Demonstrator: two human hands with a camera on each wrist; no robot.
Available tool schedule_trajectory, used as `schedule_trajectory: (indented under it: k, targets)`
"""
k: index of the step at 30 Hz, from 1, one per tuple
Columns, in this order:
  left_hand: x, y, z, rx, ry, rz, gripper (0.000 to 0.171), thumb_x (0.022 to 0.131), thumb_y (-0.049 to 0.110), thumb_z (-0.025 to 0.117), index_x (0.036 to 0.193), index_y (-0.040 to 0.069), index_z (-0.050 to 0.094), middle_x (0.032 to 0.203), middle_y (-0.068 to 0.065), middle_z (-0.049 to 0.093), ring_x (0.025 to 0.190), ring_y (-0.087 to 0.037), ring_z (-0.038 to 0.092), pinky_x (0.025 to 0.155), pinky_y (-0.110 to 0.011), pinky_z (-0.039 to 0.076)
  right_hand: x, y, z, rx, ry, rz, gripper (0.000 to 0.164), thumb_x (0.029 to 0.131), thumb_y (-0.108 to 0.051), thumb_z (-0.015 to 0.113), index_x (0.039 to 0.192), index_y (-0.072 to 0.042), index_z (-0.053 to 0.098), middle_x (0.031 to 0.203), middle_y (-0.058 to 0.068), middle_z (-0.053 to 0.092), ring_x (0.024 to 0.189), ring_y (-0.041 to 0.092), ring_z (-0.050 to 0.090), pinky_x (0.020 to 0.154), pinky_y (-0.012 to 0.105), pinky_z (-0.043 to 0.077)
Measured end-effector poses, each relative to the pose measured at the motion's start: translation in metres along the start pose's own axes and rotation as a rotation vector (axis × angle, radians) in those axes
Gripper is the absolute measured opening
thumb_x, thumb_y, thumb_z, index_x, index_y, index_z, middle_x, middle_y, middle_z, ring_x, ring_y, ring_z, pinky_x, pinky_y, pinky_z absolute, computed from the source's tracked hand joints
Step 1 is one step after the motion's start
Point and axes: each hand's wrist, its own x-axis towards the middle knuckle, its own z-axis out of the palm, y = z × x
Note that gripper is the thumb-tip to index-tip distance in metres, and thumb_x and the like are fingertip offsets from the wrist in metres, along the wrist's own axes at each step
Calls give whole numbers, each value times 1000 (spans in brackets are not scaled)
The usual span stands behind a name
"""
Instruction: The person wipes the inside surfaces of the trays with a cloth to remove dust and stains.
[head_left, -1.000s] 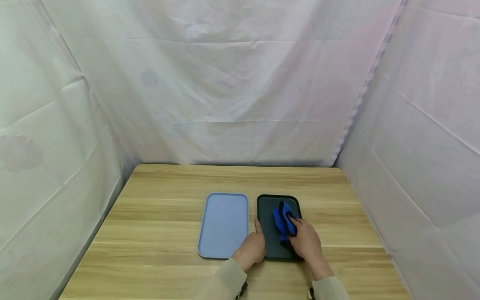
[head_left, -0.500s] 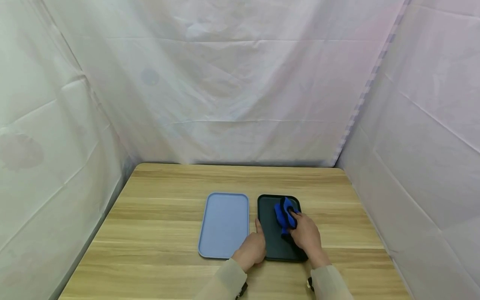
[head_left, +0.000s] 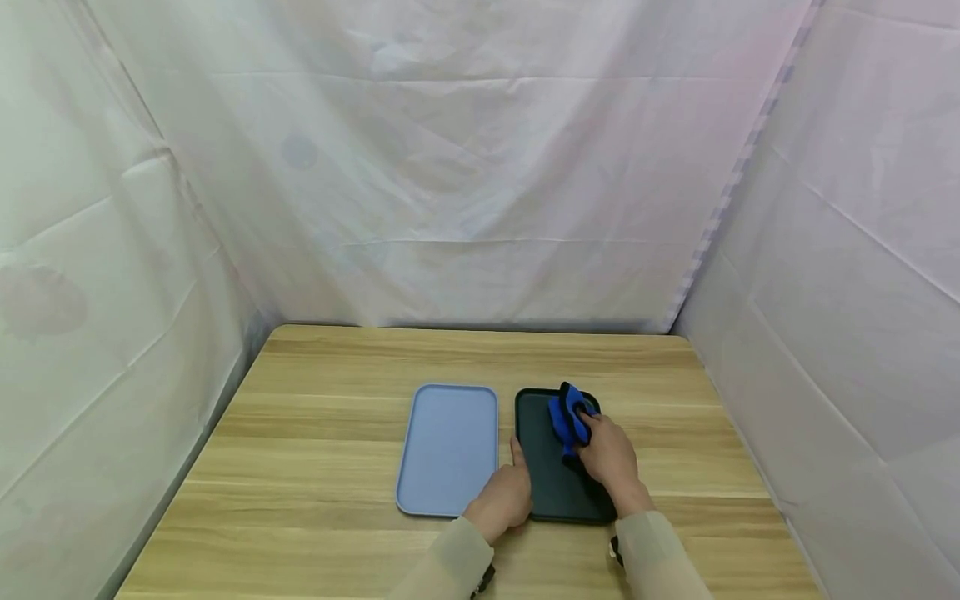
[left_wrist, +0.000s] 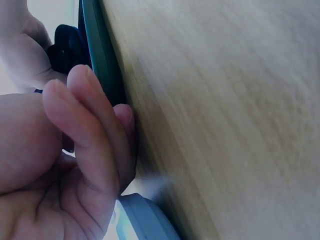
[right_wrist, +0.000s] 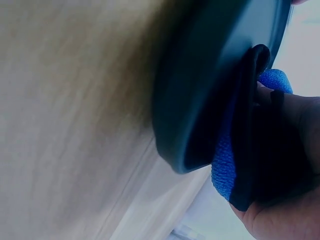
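In the head view a dark green tray (head_left: 561, 496) lies on the wooden table. My right hand (head_left: 609, 454) grips a bunched blue cloth (head_left: 567, 417) with black edging over the tray's far right part. The right wrist view shows the cloth's fuzzy blue face (right_wrist: 223, 162) close against the tray's rim (right_wrist: 170, 115). Along the tray's left edge rests my left hand (head_left: 504, 497), one finger stretched forward beside the rim. Seen from the left wrist, its other fingers (left_wrist: 92, 130) are loosely bent beside the tray's side (left_wrist: 102, 50), with nothing visible inside them.
Left of the dark tray lies a light blue tray (head_left: 448, 450), separated by a narrow strip of table and partly overlapped by my left hand. The wooden table (head_left: 315, 417) is enclosed by white cloth hangings (head_left: 480, 167) at the back and both sides.
My right hand has slid the blue cloth away from me, toward the tray's far edge. The left hand and both trays have stayed in place.
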Motion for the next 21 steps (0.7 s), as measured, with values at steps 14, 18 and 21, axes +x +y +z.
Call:
schedule_trajectory:
  k: [14, 18, 21]
  targets:
    - [2, 0, 2, -10, -11, -14, 102, 93, 9, 74, 163, -6, 3, 48, -3, 54, 36, -14, 48, 41, -28, 41, 6, 2, 2, -14, 26, -23, 66, 89, -14, 79, 149, -3, 55, 144, 28, 57, 128, 53, 57, 104, 62, 48]
    - [1, 1, 1, -19, -10, -17, 100, 93, 8, 73, 163, -6, 3, 49, -4, 54, 36, -14, 48, 41, -28, 41, 6, 2, 2, -4, 31, -24, 65, 89, -16, 80, 148, -2, 56, 144, 29, 56, 128, 53, 57, 104, 62, 48]
    - [0, 1, 0, -20, -4, -21, 99, 93, 7, 73, 164, -6, 4, 49, -5, 54, 37, -15, 48, 41, -29, 41, 5, 2, 1, 7, 36, -26, 65, 89, -17, 80, 147, -1, 56, 144, 29, 55, 127, 53, 57, 103, 62, 48]
